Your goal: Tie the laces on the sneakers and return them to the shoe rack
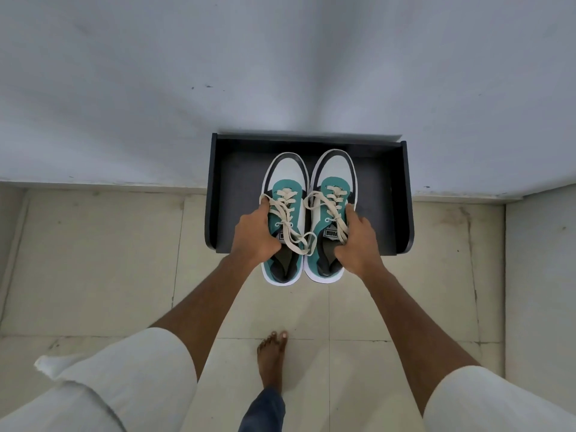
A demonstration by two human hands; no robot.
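Sneakers (pixel 307 213), one per hand, over shoe rack (pixel 402 194).

A home entryway: black shoe rack (pixel 402 194) against a white wall (pixel 280 73), tiled floor (pixel 93 260).

Matt black rack (pixel 399 194); sneakers (pixel 288 194) with flat cloth laces (pixel 282 210); smooth, stained floor tiles (pixel 93 260); matt wall (pixel 156 88).

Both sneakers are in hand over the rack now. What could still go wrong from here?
1. The laces hang in loose loops, one crossing between the left sneaker and the right sneaker; they may not be properly tied and could snag.
2. Both heels overhang the front edge of the shoe rack; released there, the pair might tip onto the floor.
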